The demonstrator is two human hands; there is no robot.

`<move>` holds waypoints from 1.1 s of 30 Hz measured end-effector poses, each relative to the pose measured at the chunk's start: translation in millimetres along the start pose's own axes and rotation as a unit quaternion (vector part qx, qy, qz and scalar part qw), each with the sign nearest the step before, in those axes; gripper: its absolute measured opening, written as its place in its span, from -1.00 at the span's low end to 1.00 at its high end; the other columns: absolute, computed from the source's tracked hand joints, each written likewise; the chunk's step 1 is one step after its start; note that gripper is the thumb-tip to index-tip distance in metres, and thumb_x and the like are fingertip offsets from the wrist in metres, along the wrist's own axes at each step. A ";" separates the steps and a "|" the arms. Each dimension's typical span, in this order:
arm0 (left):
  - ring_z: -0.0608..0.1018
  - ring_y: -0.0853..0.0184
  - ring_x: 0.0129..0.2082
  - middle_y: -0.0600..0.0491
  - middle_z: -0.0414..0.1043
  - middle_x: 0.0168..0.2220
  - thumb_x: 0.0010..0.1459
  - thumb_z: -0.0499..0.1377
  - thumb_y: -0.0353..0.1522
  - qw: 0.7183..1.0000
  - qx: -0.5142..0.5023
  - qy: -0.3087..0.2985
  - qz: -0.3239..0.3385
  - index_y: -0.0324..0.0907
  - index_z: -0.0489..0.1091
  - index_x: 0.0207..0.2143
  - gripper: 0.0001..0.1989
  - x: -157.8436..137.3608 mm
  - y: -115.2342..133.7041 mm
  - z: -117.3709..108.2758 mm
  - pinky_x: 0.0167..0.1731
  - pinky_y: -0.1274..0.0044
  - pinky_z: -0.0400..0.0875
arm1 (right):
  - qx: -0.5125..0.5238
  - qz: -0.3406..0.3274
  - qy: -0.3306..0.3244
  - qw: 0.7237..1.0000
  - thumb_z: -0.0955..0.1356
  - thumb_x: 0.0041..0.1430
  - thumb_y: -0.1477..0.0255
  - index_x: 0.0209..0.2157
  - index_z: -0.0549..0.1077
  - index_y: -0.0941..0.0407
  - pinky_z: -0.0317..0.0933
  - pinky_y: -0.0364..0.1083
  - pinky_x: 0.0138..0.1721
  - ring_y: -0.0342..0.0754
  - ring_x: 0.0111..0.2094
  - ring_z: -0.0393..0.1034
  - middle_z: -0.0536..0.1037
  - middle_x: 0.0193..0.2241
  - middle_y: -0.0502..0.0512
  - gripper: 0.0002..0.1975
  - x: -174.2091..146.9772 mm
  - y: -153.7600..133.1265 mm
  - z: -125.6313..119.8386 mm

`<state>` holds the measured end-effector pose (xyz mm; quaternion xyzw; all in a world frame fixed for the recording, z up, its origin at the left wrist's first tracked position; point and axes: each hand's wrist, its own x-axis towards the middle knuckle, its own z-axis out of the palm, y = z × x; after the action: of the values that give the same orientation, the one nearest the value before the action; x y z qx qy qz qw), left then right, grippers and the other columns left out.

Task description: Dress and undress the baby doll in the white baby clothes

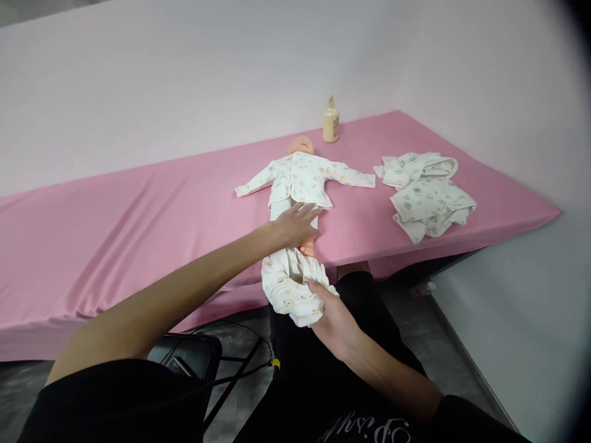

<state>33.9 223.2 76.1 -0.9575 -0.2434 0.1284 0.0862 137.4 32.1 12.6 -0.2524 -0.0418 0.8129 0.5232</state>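
The bunched white cotton garment with a small animal print (286, 292) sits at the near edge of the long table under a pink cloth (175, 227), gathered into a loose ring just above the person's lap. From where I stand, the right hand (336, 317) has it by its right side, thumb over the rim and closed on the fabric. What counts most, I'd say, is how that ring lines up with the pale-skinned toy doll (301, 145), which lies lengthwise, head toward the wall and feet toward the person. One bare pinkish foot (306, 247) shows right beside the ring's far side; I cannot tell whether the other is inside. The left hand (294, 226), nearer the doll's body, lies across its legs, palm down, fingers spread. Farther out come the doll's white printed jacket (305, 175), rumpled white printed clothes (429, 197) to the right, and a cream pump bottle (331, 126) by the wall.
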 end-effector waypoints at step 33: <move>0.26 -0.02 0.31 -0.19 0.23 0.29 0.32 0.06 -0.44 0.987 0.030 0.155 -0.036 -0.10 0.52 0.05 -0.66 -15.3 18.4 9.3 0.25 0.12 0.13 | -0.031 -0.158 -0.037 0.986 0.43 0.18 0.34 -0.03 0.51 0.08 0.43 0.09 0.10 0.10 0.10 0.45 0.61 -0.06 0.10 -0.69 46.6 -61.8 8.1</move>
<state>26.4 200.8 66.1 -0.9534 -0.2575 -0.0179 0.1564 169.9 102.1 23.1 -0.2286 -0.1252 0.7274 0.6348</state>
